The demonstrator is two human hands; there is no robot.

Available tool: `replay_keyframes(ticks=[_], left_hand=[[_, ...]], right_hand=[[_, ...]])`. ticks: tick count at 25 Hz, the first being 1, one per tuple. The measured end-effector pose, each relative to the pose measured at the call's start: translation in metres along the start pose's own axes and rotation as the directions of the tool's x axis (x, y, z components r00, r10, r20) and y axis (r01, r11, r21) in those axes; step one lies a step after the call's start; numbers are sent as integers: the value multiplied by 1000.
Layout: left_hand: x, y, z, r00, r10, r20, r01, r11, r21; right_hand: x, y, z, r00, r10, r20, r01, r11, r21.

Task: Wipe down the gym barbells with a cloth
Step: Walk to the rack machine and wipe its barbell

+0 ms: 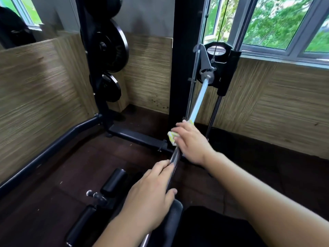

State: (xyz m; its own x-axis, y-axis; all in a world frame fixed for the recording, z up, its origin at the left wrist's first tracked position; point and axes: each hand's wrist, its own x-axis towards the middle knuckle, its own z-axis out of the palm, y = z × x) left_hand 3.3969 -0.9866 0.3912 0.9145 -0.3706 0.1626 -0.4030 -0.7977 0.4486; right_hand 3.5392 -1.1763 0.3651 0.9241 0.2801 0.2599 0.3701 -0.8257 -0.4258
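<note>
Barbell [197, 102] mid-wipe, cloth [171, 137] on the shaft.
Right hand [192, 141] grips the cloth round it; left hand [151, 191] clasps the shaft nearer. Next calls for sliding outward.

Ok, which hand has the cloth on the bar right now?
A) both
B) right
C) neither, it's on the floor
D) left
B: the right hand wraps the cloth round the bar, while the left hand holds bare bar nearer the camera.
</note>
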Motion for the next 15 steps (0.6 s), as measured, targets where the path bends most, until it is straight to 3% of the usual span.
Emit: replay_keyframes(ticks=[4,6,8,11,15], left_hand=[[33,1,7,1000,0,-3,0,1000,12],[51,3,9,1000,1,-17,-1,1000,29],[68,5,11,1000,5,-20,-4,999,38],[96,6,18,1000,16,-16,-16,999,51],[121,1,22,1000,18,-23,-16,997,70]], right_hand=[[2,38,-13,965,-241,107,237,970,46],[37,79,-24,979,-192,73,190,981,34],[75,107,-30,999,-54,8,53,997,50],[98,112,-20,999,43,3,-43,998,49],[45,79,-17,963,-263,61,255,960,113]])
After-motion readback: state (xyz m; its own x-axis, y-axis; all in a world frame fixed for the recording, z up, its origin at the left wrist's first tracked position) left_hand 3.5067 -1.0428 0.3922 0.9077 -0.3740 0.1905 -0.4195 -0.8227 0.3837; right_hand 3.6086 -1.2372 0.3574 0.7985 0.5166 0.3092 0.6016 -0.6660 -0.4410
